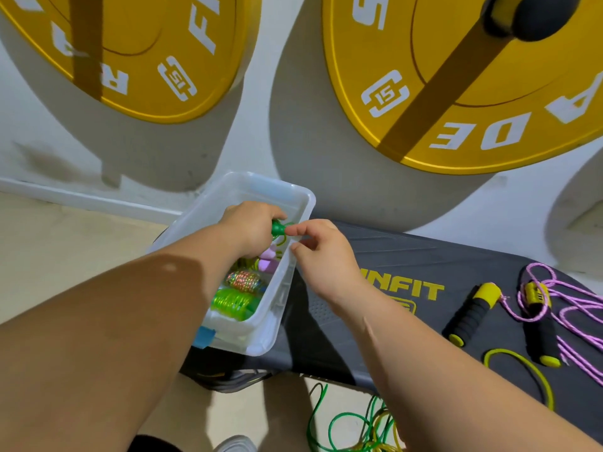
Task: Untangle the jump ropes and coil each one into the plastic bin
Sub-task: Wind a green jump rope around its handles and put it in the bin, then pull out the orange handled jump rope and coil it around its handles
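Over plastic bin (303, 197): left hand (251, 228) grips green handle (278, 228); right hand (321, 252) fingers pinch thin green rope.

Two hands (251, 228) (321, 252), one bin (280, 298), two yellow plates (130, 44) (473, 93), two foam handles (470, 313) (543, 337).

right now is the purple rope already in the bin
No, the purple rope lies loose on the dark bench, right of the plastic bin.

2 bare forearms without sleeves, left hand (251, 228) and right hand (323, 252) without rings or gloves; dark shorts (153, 445) and white shoe (236, 444) at 6 o'clock.
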